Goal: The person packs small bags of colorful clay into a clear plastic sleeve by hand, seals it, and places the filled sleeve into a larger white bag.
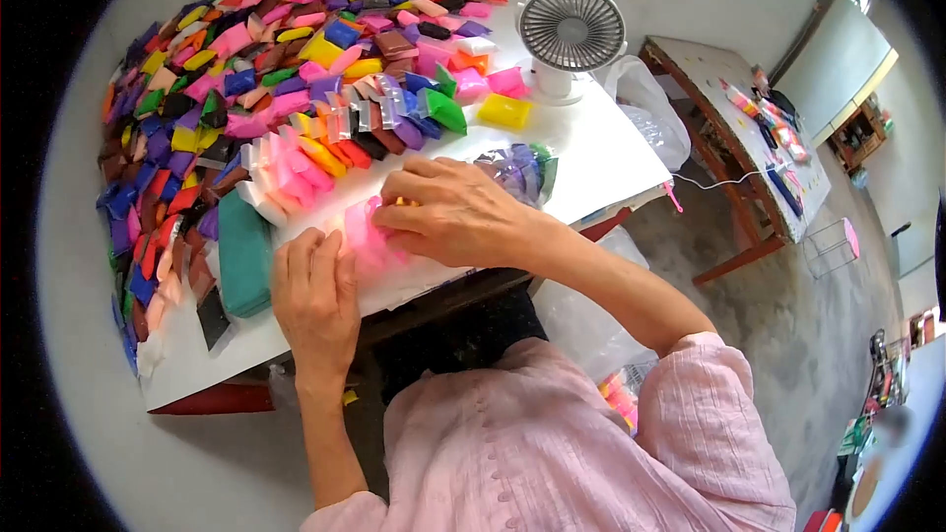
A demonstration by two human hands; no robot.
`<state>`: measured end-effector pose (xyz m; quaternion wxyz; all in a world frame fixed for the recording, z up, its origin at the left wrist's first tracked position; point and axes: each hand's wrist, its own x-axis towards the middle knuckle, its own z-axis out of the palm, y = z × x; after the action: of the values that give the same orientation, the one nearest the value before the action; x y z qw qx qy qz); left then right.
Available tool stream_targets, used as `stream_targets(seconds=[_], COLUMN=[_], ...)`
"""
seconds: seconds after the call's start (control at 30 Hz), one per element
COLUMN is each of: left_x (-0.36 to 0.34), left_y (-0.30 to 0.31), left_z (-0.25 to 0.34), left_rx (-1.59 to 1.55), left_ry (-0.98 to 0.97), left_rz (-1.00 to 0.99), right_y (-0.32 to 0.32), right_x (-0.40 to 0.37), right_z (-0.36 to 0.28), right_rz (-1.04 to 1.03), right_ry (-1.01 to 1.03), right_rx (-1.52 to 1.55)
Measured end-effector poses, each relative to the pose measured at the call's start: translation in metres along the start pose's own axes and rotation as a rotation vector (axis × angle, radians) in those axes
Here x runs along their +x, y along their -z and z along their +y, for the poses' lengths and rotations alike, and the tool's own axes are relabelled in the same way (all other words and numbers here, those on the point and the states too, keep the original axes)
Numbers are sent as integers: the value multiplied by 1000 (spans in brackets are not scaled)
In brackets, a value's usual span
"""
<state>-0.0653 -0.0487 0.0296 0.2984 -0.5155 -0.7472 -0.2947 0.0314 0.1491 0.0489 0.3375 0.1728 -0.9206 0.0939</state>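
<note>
Pink packets lie on the white table between my two hands, their outlines partly blurred. My left hand has its fingers bent and pressed together at the packets' left end, touching a pale one. From the right, my right hand curls its fingers around the pink packets and a bit of yellow. Just beyond my hands stands a row of upright packets in white, pink, yellow, red, black and brown. A teal block rests left of my left hand. Clear-wrapped purple and green packets sit beyond my right wrist.
A large heap of colourful packets covers the table's far left. A small white fan stands at the back right, near a yellow packet. Clear plastic bags hang by the right edge. Farther right is another table.
</note>
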Motion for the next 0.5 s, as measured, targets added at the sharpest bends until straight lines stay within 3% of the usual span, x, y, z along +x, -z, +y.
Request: stream_targets(seconds=[0.23,0.5], left_x=[-1,-4], left_y=[3,11], left_z=[-6,-15], left_rx=[-135,-320], left_ry=[91,189], left_rz=[-23,-40], right_y=[29,49], right_x=[-34,-44], right_z=[12,8], right_rz=[58,-28], right_ry=[-70,-172], right_rx=[-123,-31])
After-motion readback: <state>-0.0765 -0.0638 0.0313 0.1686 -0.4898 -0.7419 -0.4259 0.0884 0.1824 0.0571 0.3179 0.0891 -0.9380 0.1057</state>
